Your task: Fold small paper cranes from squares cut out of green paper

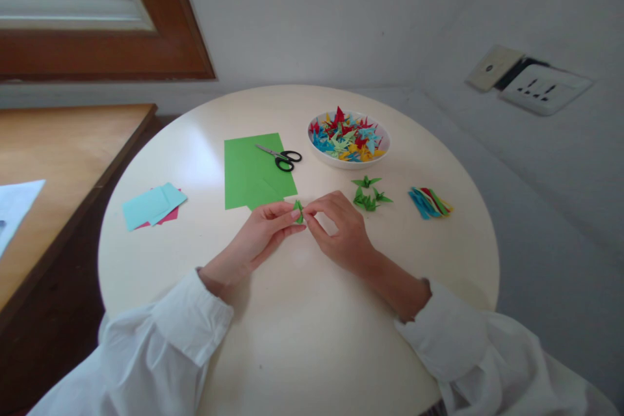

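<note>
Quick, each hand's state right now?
Left hand: closed, holding the small green folded paper.
Right hand: at its edge; can't tell whether it grips.

Head cam: looks fwd + down, near round tbl (302, 338).

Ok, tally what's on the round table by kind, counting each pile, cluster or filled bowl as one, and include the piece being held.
Bowl of folded coloured paper: 1
Scissors: 1
Flat paper piles, green and blue-and-pink: 2
Cluster of green folded pieces: 1
Pile of narrow coloured pieces: 1
Held green piece: 1
Total: 7
</note>
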Available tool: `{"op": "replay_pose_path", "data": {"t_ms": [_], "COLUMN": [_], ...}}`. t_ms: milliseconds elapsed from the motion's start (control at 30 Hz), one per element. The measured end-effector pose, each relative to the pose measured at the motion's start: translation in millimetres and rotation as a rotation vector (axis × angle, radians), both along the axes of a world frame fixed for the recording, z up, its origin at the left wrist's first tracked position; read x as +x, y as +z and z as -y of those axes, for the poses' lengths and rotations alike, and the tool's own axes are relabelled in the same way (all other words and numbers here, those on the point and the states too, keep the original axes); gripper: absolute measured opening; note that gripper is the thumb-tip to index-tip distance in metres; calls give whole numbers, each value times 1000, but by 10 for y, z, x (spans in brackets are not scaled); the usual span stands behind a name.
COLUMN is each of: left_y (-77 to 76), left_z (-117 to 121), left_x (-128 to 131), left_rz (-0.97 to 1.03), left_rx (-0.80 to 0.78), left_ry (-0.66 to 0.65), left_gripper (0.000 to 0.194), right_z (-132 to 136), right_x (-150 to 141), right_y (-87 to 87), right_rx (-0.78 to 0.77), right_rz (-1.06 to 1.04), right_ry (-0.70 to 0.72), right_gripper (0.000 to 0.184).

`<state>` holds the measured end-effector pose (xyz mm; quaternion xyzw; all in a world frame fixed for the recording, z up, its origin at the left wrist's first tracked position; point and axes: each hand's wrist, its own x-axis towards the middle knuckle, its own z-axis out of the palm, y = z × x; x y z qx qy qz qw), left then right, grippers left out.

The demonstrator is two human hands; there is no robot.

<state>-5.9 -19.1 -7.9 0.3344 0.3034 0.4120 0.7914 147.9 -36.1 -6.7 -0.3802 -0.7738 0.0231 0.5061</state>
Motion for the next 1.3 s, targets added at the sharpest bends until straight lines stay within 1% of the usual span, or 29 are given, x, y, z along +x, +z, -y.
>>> {"op": "replay_pose_path", "data": {"t_ms": [233,467,767,1033,1300], "left_y": [3,41,57,45,24], "left_z": [9,22,27,18,13], "left_x": [8,31,41,57,44], "left_rz": [-12,-30,-55,-52,-75], "left_rx": [-9,-32,-49,-26,-4], "left_ry": [2,5,21,32,60], "left_gripper": [13,15,19,19,20], "right_z": [-5,-5,-14,-25,-23], "right_x": [9,-1,2,8,17], "right_y": [-25,-34,-38,-58,-39], "right_rx": [-70,-142,-140,-143,-143], "right_rz": [72,108,113,135,84], "right_ry": [0,-16,-23,-19,-25], "right_gripper": [13,14,14,15,14]}}
